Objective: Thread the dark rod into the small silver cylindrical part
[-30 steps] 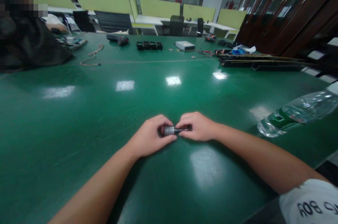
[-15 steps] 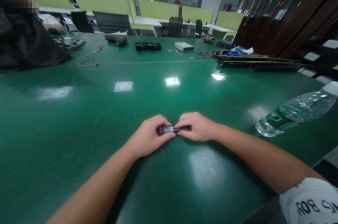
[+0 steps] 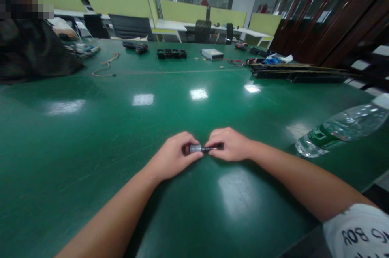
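Low over the green table, my left hand pinches a small silvery metal cylinder between thumb and fingers. A thin dark shaft sticks out of the cylinder's right end. The fingertips of my right hand are closed on that shaft. Both hands are close together, with a short stretch of the dark shaft showing between them. My palms hide the far ends of the cylinder and the shaft.
A clear plastic bottle is at the right. Along the back lie a power drill, black blocks, a grey box, a cord and dark bars. A person is at the far left.
My right hand has shifted slightly right and away from my left, so a little more of the dark shaft shows. The whole view has moved slightly.
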`<state>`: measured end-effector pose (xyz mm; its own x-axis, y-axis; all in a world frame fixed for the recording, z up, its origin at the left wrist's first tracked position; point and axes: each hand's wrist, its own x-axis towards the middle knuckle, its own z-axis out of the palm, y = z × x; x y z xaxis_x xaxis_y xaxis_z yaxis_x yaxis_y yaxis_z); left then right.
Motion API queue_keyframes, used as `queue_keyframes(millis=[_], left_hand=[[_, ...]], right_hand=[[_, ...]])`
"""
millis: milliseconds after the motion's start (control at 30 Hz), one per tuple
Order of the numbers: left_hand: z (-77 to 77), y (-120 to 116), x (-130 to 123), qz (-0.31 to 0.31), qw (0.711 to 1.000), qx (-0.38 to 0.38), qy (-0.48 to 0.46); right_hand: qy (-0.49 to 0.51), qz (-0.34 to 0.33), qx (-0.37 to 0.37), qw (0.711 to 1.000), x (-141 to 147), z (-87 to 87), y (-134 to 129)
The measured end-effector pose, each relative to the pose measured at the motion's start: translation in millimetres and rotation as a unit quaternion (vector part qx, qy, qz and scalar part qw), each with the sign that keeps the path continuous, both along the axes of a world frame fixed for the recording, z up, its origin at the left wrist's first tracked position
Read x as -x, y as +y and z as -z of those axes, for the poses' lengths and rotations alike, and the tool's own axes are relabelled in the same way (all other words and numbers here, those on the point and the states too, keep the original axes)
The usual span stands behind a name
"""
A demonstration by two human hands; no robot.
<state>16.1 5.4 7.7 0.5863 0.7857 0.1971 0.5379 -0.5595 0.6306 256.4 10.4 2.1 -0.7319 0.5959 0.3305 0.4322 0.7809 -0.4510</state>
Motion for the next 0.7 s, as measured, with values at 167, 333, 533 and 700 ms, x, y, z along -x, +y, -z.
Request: queue_keyframes(millis=[167, 333, 533, 700], left_hand=[[-1.9, -1, 0, -0.002, 1.0, 0.002, 0.002], [-1.6, -1, 0, -0.003, 1.0, -0.002, 0.003], [-0.7, 0, 0, 0.002, 1.0, -0.005, 0.006], [-0.8, 0, 0, -0.002, 1.0, -0.001, 0.007]], right_hand=[[0.002, 0.006, 0.01, 1.0, -1, -0.9, 0], [0.007, 0.018, 0.021, 1.0, 0, -0.3, -1], [0.006, 0.028, 0.036, 0.999, -4, 0.8, 2], [-0.006, 0.021, 0.06, 0.998, -16, -3.5, 9]])
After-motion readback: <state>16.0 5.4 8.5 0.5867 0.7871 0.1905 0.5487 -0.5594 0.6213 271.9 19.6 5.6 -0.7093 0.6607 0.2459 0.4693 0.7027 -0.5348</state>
